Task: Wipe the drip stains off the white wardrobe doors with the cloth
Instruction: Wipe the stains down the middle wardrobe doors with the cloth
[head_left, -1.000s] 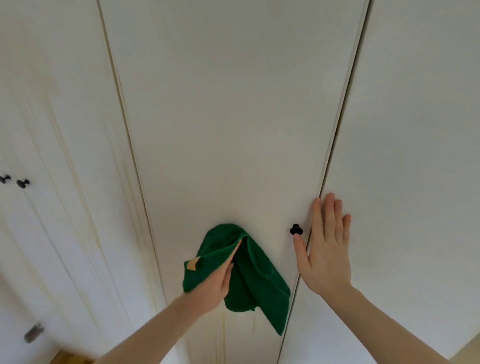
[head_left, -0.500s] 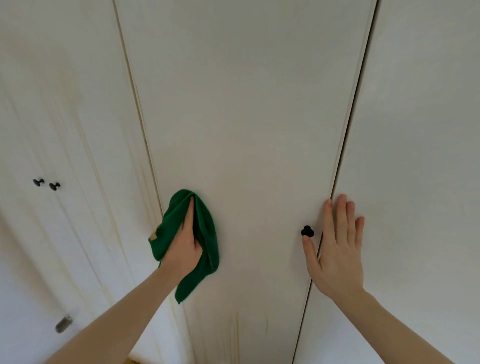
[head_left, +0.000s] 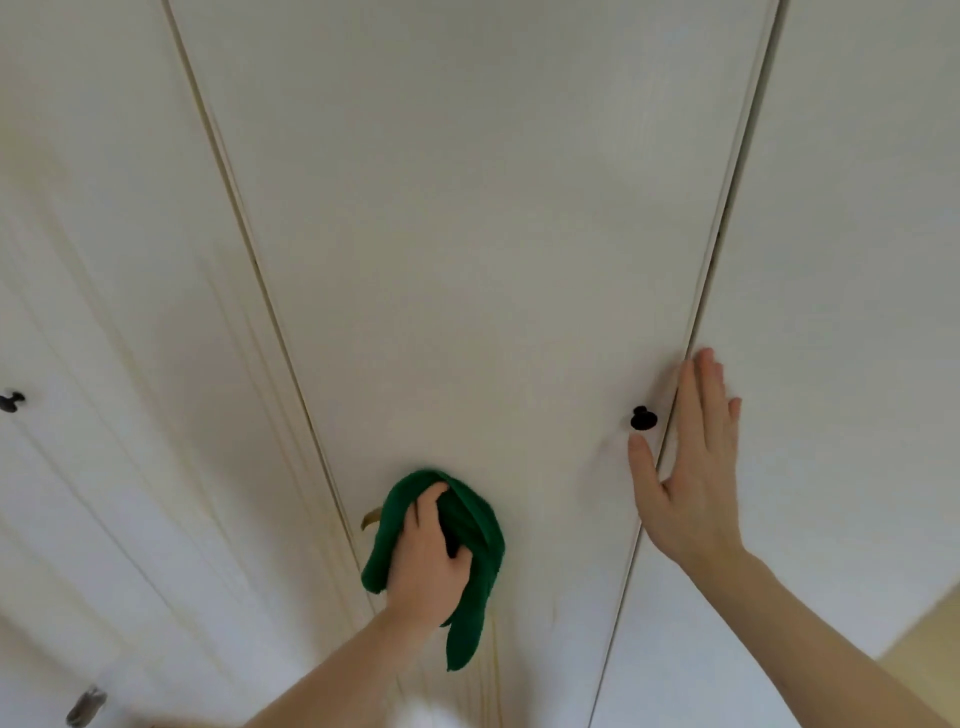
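My left hand (head_left: 428, 564) grips a bunched green cloth (head_left: 475, 525) and presses it against the middle white wardrobe door (head_left: 467, 234), low down near that door's left edge. A tail of the cloth hangs below my hand. My right hand (head_left: 688, 467) lies flat with fingers spread over the gap between the middle door and the right door (head_left: 857, 260), just right of a black knob (head_left: 643, 418). Faint yellowish drip stains (head_left: 493, 670) run down the middle door below the cloth. More streaks mark the left door (head_left: 130, 312).
Another dark knob (head_left: 11, 401) sits at the far left edge. A metal fitting (head_left: 85, 705) shows at the bottom left. A strip of yellowish floor or wall (head_left: 930, 634) appears at the lower right corner.
My left hand has swept the cloth from the door's left edge down and to the right. One second ago it was lower and more central. My right hand stayed flat by the knob.
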